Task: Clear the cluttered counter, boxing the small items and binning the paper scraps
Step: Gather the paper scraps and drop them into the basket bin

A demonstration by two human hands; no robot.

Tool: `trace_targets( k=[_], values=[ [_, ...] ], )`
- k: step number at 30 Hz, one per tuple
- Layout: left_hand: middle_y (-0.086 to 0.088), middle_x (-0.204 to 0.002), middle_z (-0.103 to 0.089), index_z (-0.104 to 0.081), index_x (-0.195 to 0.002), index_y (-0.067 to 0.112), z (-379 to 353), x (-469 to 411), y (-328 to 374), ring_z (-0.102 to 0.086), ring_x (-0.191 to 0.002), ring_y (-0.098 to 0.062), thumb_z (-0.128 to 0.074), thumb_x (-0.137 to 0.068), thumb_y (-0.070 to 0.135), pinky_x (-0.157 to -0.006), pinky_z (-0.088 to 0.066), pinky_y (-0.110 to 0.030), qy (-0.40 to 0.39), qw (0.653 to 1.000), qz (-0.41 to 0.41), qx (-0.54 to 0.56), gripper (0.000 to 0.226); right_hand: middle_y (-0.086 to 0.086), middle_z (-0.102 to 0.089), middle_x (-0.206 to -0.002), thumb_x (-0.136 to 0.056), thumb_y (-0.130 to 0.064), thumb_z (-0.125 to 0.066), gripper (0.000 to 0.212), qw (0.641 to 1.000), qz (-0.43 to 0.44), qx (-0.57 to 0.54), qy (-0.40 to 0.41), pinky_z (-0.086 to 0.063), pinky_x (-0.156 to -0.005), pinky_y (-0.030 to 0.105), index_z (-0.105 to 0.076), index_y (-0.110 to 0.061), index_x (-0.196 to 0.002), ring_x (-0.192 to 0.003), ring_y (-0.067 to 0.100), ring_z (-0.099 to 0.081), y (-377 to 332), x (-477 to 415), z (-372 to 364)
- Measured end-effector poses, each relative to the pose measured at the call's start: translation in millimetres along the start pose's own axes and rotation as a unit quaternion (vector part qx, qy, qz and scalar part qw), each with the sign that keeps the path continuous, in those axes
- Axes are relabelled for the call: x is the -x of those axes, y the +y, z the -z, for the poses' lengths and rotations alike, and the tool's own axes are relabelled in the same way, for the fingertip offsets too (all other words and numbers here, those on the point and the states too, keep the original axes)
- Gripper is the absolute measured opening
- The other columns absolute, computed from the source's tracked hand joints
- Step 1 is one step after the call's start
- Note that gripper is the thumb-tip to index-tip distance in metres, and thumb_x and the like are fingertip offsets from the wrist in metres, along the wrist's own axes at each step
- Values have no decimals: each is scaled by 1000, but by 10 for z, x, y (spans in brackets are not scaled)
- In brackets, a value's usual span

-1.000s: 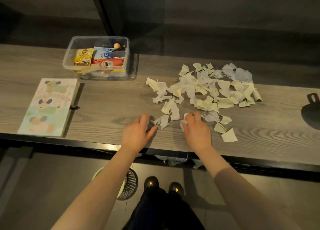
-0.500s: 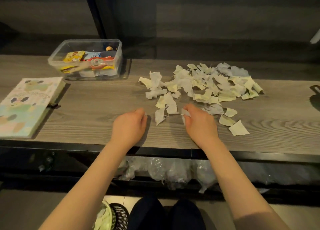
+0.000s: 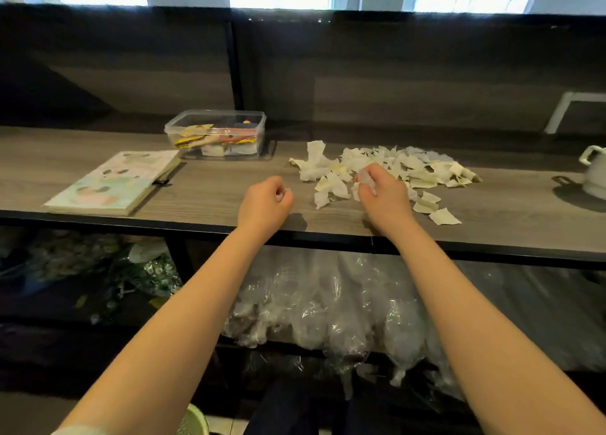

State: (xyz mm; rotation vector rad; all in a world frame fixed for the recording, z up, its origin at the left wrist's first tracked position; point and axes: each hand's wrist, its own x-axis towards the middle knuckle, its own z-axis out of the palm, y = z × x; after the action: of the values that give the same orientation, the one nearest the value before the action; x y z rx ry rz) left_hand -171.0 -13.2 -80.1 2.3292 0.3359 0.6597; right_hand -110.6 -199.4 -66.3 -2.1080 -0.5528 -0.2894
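Observation:
A heap of torn pale paper scraps (image 3: 387, 169) lies on the grey wooden counter (image 3: 213, 202), right of centre. My right hand (image 3: 380, 195) rests at the heap's near left edge, fingers curled around several scraps. Left of the heap, my left hand (image 3: 265, 202) is held just above the counter, curled with a small scrap showing at the fingertips. A clear plastic box (image 3: 218, 134) with snack packets and small items stands at the back, left of the heap. A sliver of the green bin (image 3: 193, 421) shows at the bottom edge, below the counter.
A pastel picture book (image 3: 114, 182) lies flat on the counter's left. A white pot (image 3: 595, 169) stands at the far right edge. Clear plastic bags (image 3: 328, 310) and other clutter fill the shelf under the counter. A dark panel rises behind the counter.
The head camera tilted up, so the windows and back panel came into view. Both hands lifted slightly and closed on scraps at the heap's near left edge.

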Motion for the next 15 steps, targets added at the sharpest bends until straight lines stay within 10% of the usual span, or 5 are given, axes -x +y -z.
trace_targets(
  k=[12, 15],
  values=[
    [6, -56, -45, -48, -73, 3, 1029, 1285, -770, -53, -48, 3, -51, -92, 18, -43, -38, -9, 95, 994, 51, 34, 25, -7, -59, -73, -86, -3, -48, 16, 991, 65, -104, -52, -36, -57, 8, -60, -13, -79, -62, 5, -51, -878, 1161, -1051],
    [1, -55, -44, -47, -70, 5, 1235, 1572, -1201, -48, -54, -13, -52, -91, 21, -52, -35, -28, 108, 991, 64, -35, 26, -15, -59, -76, -85, -3, -49, 17, 984, 38, -134, -107, -38, -59, 5, -61, -14, -81, -68, -6, -55, -963, 1471, -1516]
  ],
)
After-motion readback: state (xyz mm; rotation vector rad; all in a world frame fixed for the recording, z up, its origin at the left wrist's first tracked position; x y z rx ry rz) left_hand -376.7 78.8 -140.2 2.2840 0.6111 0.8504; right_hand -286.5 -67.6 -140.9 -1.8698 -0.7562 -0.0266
